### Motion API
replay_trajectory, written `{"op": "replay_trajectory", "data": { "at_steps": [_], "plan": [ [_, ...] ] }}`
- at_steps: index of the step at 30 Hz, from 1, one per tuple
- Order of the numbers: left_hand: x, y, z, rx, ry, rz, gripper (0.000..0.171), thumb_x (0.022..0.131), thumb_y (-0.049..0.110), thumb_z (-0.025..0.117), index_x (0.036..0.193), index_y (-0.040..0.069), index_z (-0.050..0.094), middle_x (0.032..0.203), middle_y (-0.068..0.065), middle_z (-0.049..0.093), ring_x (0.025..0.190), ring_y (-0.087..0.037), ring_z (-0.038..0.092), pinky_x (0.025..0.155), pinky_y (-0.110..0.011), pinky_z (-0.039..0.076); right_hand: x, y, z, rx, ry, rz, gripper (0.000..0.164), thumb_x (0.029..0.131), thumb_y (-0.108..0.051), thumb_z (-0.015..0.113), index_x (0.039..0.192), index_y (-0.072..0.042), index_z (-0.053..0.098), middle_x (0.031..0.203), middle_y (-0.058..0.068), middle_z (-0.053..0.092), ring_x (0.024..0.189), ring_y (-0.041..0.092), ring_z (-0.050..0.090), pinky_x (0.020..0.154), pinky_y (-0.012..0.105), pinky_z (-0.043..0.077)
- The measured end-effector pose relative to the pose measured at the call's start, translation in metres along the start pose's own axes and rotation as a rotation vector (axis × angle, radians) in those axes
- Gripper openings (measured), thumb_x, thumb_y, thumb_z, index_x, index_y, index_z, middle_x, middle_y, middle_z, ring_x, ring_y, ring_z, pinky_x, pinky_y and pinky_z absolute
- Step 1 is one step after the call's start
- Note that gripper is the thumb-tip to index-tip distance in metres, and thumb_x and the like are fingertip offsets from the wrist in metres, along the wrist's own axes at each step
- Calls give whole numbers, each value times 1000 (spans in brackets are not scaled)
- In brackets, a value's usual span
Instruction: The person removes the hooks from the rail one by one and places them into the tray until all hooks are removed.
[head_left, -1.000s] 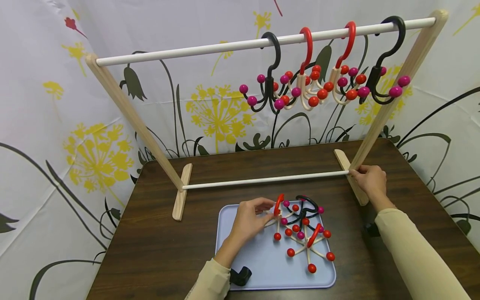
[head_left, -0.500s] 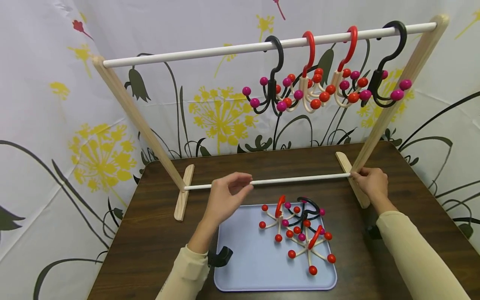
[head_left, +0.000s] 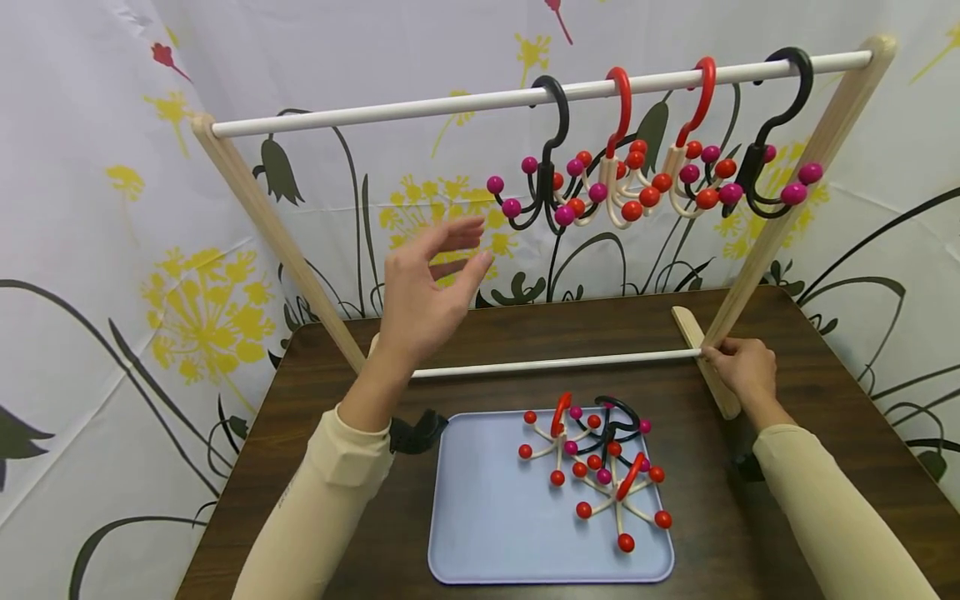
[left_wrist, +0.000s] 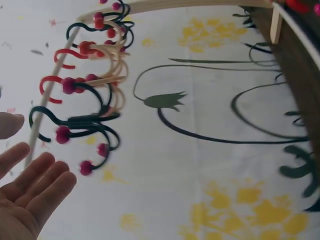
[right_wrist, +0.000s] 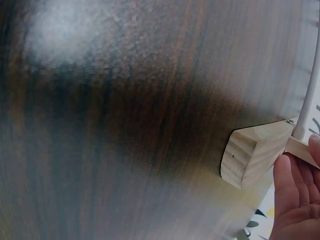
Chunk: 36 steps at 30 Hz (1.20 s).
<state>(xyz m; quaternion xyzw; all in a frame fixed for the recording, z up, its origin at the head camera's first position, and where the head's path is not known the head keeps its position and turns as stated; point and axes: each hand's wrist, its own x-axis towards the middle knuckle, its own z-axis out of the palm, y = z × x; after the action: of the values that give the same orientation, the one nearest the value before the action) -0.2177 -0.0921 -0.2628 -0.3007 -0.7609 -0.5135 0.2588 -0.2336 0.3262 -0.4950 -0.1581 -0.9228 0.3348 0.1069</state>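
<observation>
Rack [head_left: 375,112] | left hand [head_left: 426,293] risen from tray [head_left: 487,517] (empty, relaxed) | right hand [head_left: 744,367] still pinches rack's post [head_left: 760,250]

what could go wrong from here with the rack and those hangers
The left hand, raised near the leftmost hanging black hanger, might knock it along the rod. The three hangers on the tray are crowded, their arms seeming to cross, so lifting one could drag another. If the right hand lets go of the rack, it might shift when bumped.
</observation>
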Motion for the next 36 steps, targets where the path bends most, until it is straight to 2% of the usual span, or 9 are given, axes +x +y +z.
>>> {"op": "replay_trajectory", "data": {
  "at_steps": [2,4,9,12,15,18,23,31,36],
  "plan": [
    [16,2,1,10,-9,14,34,87,8,73,121,5,67,113,-7,70,103,-11,66,83,-28,56,0,0,0,-1,-4,5,35,94,-27,65,104,5,72,92,21,71,91,39,57,64,39,44],
    [31,8,2,7,-30,4,38,88,11,73,125,6,64,116,-8,68,106,-13,65,86,-29,55,0,0,0,-2,-7,6,35,94,-27,65,105,6,72,93,21,71,91,39,57,64,40,44],
    [60,35,7,-65,-82,-129,45,91,7,68,134,-1,55,122,-17,63,112,-24,62,94,-29,51,1,1,-1,-11,-7,-6,35,94,-27,65,103,6,72,91,21,71,90,40,57,65,42,44],
    [73,29,17,-79,-81,-170,47,91,10,68,135,1,55,121,-14,64,110,-20,62,93,-24,50,0,0,-1,-8,-13,-4,35,94,-27,66,103,6,72,92,21,71,93,41,57,69,47,45],
    [82,11,30,-10,-92,-160,48,90,16,71,135,6,57,119,-8,66,106,-16,64,88,-23,51,0,-1,-1,-2,-13,1,35,94,-27,66,103,6,72,93,21,71,96,43,57,75,52,46],
    [86,3,39,65,-121,-175,48,89,20,72,134,9,59,115,-6,68,101,-13,66,84,-22,52,0,-2,-1,-1,-8,-4,35,94,-27,66,103,6,72,93,22,71,98,45,56,78,55,45],
    [90,-6,47,101,-166,-190,37,88,20,74,123,8,67,104,-5,72,88,-12,70,76,-22,54,-1,-3,-2,-5,-11,3,35,94,-27,66,104,5,72,96,23,70,101,46,55,81,57,45],
    [95,-15,54,118,-193,-204,30,87,19,75,114,9,70,97,-1,73,79,-11,70,71,-22,55,0,-1,-1,-9,-15,10,37,94,-29,65,106,5,71,97,23,70,103,47,54,82,58,44],
    [97,-20,59,146,-165,-196,27,87,17,75,112,7,71,95,-4,75,78,-11,71,70,-20,55,1,0,0,-9,-19,7,38,95,-29,64,108,6,71,99,24,69,104,49,53,84,59,43]
  ]
}}
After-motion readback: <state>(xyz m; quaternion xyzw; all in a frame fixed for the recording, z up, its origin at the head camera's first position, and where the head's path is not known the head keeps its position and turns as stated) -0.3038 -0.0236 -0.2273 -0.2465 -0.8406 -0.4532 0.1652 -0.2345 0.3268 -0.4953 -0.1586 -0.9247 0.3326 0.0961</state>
